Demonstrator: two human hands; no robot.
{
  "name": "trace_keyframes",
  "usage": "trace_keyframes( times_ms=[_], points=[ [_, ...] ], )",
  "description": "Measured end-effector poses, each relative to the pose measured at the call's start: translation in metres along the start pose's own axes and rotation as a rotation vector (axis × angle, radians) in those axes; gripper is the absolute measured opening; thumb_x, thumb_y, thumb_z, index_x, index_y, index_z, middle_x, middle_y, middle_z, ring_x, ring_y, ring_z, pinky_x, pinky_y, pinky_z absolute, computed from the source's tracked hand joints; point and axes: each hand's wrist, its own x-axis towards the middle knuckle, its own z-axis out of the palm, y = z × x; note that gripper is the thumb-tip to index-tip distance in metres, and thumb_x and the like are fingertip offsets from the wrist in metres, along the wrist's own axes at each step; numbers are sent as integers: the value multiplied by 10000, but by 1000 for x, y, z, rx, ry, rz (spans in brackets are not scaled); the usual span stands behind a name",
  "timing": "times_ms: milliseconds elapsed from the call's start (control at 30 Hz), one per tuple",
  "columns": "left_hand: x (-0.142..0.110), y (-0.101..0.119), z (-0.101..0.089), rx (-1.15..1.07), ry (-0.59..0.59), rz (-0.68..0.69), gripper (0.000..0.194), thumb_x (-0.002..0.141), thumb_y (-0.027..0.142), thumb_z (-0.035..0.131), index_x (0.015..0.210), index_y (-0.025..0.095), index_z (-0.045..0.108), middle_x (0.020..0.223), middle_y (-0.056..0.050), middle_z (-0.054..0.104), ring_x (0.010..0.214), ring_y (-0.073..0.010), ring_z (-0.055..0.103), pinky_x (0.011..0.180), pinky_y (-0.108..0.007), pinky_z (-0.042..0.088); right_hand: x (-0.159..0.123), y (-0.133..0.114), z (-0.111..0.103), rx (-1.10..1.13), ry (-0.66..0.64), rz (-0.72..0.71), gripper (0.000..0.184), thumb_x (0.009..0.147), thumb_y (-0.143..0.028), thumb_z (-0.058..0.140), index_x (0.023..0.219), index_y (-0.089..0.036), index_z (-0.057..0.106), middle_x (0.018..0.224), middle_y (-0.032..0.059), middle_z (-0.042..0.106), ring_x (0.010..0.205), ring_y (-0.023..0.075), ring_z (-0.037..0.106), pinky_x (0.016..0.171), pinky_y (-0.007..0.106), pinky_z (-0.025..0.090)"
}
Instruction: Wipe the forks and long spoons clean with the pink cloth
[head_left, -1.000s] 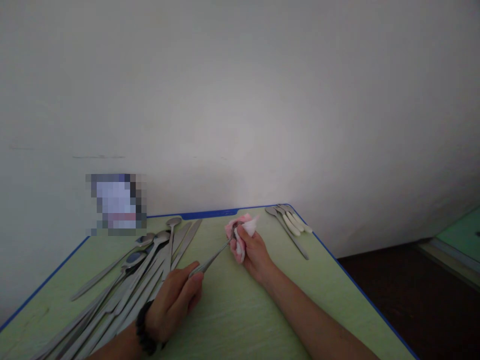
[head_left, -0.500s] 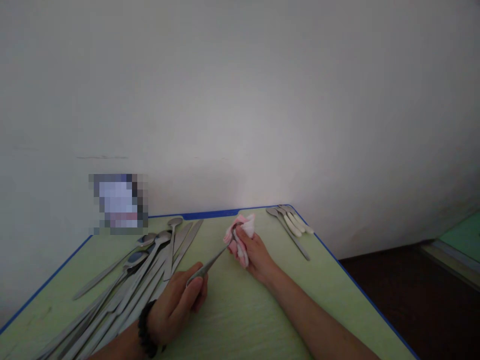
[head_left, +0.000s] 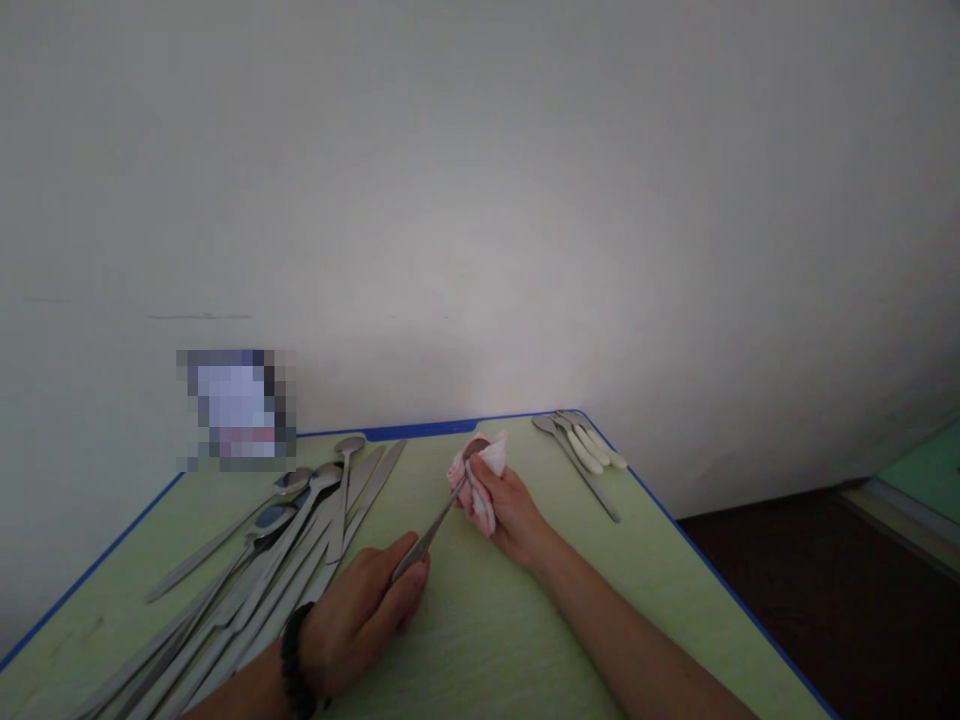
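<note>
My left hand, with a dark beaded bracelet on its wrist, is closed round the handle of a metal spoon. The spoon slants up and to the right, and its bowl lies in a crumpled pink and white cloth. Around that cloth my right hand is closed, its thumb pressed near the spoon's neck. To the left of my left hand lies a pile of metal cutlery, with several spoons and table knives.
Metal spoons, one all metal and several with cream handles, lie at the table's far right corner. The pale green table has a blue edge and meets a white wall. A blurred-out object stands at the back left.
My left hand has moved slightly up and to the right with the spoon. More of the spoon's bowl shows in the cloth. My right hand has barely moved.
</note>
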Motion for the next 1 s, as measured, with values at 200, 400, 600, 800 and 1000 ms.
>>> trace_keyframes(
  times_ms=[200, 400, 600, 800, 1000],
  points=[
    [-1, 0, 0, 42, 6, 41, 288, 922, 364, 268, 753, 207, 439, 606, 34, 490, 546, -129, 481, 575, -230, 363, 0, -1, 1, 20, 38, 34, 295, 646, -400, 706, 719, -139, 589, 559, -11, 597, 443, 63, 485, 448, 180, 386],
    [3, 1, 5, 215, -49, 8, 190, 871, 303, 352, 757, 203, 467, 601, 28, 507, 538, -134, 482, 535, -234, 319, -2, -1, 2, -19, 16, 22, 300, 670, -423, 680, 677, -139, 585, 523, -6, 581, 422, 60, 458, 399, 172, 328],
    [5, 1, 5, 221, -83, 8, 156, 851, 289, 394, 744, 204, 469, 596, 34, 518, 526, -124, 475, 530, -224, 316, -3, -2, 4, -44, 10, 23, 305, 667, -432, 678, 688, -144, 579, 539, 0, 596, 411, 63, 451, 373, 175, 296],
    [6, 3, 4, 210, -65, 3, 144, 841, 261, 384, 740, 201, 467, 588, 33, 511, 525, -123, 473, 526, -222, 315, -2, 0, 4, -4, 42, 24, 353, 640, -480, 682, 694, -144, 589, 572, 13, 619, 469, 90, 520, 429, 192, 361],
    [1, -3, 5, 204, -1, 46, 224, 871, 295, 320, 713, 205, 451, 567, 33, 485, 508, -128, 449, 523, -234, 322, 7, 5, 1, 192, 126, -63, 355, 621, -500, 691, 718, -172, 595, 635, -9, 627, 547, 93, 544, 524, 210, 424]
  ],
)
